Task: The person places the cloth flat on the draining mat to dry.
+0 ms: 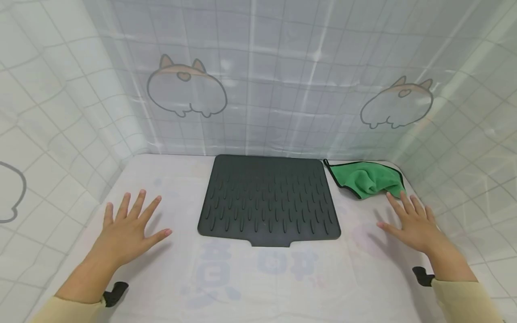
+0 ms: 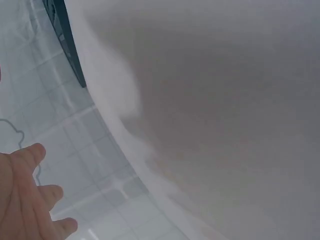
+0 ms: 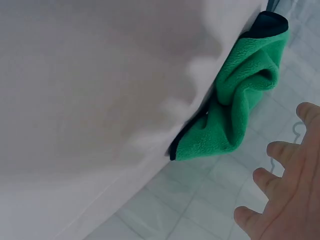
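Note:
A dark grey rubbery mat [image 1: 269, 197] with raised ridges and a tab on its near edge lies flat at the middle of the white-covered table. To its right rests a crumpled green cloth [image 1: 365, 177] with black edging and a small loop. My left hand [image 1: 127, 231], fingers spread, hovers left of the mat and holds nothing. The right hand [image 1: 414, 224] is spread too, its fingertips overlapping the cloth's near edge in the head view. In the right wrist view the green cloth [image 3: 235, 100] shows apart from the fingers [image 3: 282, 152].
White sheeting with a grid pattern and cartoon outlines [image 1: 187, 89] hangs behind the table [image 1: 258, 282] and along both sides. Faint printed characters show on the tabletop in front of the mat. Each wrist wears a black strap piece [image 1: 116, 294].

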### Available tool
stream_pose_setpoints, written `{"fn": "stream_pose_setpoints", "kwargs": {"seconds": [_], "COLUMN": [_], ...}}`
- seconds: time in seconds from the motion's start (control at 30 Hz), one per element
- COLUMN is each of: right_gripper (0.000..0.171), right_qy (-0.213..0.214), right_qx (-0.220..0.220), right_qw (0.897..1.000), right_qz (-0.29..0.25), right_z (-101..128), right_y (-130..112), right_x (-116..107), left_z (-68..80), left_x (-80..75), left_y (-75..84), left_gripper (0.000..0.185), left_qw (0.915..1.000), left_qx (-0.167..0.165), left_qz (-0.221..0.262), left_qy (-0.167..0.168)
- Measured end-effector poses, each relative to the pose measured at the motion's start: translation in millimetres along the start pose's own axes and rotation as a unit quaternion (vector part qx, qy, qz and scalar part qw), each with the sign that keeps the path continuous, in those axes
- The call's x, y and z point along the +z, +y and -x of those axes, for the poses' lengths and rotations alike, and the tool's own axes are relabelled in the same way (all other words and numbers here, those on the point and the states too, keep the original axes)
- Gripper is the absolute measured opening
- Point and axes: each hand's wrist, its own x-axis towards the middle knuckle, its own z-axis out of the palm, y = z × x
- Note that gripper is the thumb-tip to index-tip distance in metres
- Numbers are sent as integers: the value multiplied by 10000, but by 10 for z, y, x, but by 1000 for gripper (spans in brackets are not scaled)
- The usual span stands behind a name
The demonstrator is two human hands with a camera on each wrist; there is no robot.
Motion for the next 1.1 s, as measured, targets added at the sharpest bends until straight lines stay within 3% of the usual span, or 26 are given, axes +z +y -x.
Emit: {"fn": "stream_pose_setpoints", "kwargs": {"seconds": [0.53, 1.1], "right_gripper": [94, 88], "right_qy": [379, 394], "right_qx": [-152, -279], "right_qw": [9987, 9982], "right_qz": [-290, -365], "right_z": [-155, -413], "right_y": [-101, -100], "right_x": [-17, -56], "left_z": [-137, -365], "left_x": [-72, 15], "left_y": [257, 441], "left_gripper": [92, 93], "left_qw": [9985, 9937], "left_qx": [148, 242], "left_qz": [407, 900], "left_qy": [-340, -628]}}
